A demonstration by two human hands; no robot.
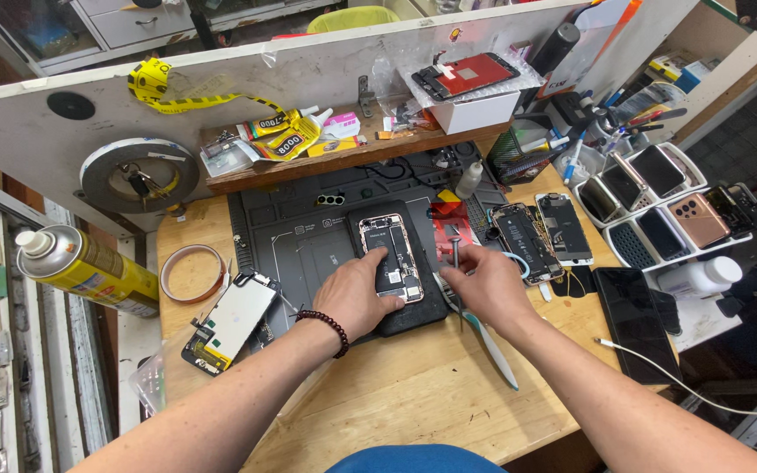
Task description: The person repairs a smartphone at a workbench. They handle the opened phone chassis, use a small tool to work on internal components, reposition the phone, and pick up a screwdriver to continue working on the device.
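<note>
Hands (pixel 357 293) flat over opened phone (pixel 391 257)

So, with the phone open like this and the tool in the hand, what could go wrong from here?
1. The right hand holds a thin metal tool upright beside the opened phone; a slip could scratch the exposed parts.
2. The left hand presses on the phone, and too much force might strain its internals.
3. The detached screen lies at the mat's edge near the left forearm, so a sweep could knock it.
</note>
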